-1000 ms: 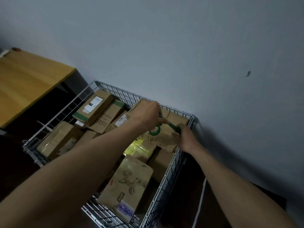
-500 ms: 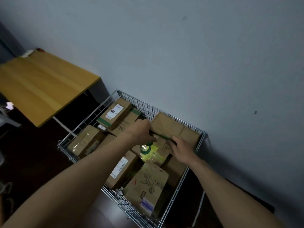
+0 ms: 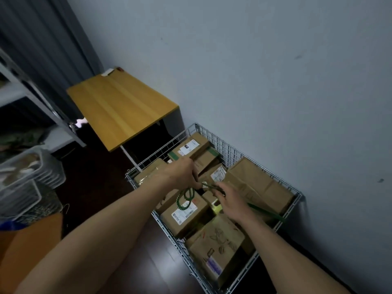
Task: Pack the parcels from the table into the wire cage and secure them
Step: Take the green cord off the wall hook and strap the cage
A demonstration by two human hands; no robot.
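Near parcels: a brown paper bag with drawn figures (image 3: pixel 218 245) lies at the near end of the wire cage (image 3: pixel 224 148). Just beyond it is a box with a white label (image 3: pixel 184 213).
Left hand: the left hand (image 3: pixel 183 172) is over the middle of the cage. Its fingers are curled and pinch the green cord (image 3: pixel 265 212), and a spare coil (image 3: pixel 186 199) hangs under it.
Right hand: the right hand (image 3: pixel 231 201) is just beside the left one. Its fingers are closed round the same cord, with only a short piece between the two hands.
What changed: one second ago both hands worked close together at the right rim, near the far corner, and little cord was out. Now they are over the middle of the cage, and a long straight stretch of cord runs from the right hand back to the right rim.
Meaning: I judge that the cord is now fixed at that rim and is being drawn across the load. The knot itself is too small to see. The securing has begun, but the free end is not yet tied.
Far parcels: a large brown parcel (image 3: pixel 258 187) lies by the far right rim, and a labelled box with green tape (image 3: pixel 191 146) lies in the far corner.
Table: the wooden table (image 3: pixel 121 109) stands beyond the cage by the wall. All parcels in view are inside the cage, so the packing looks done.
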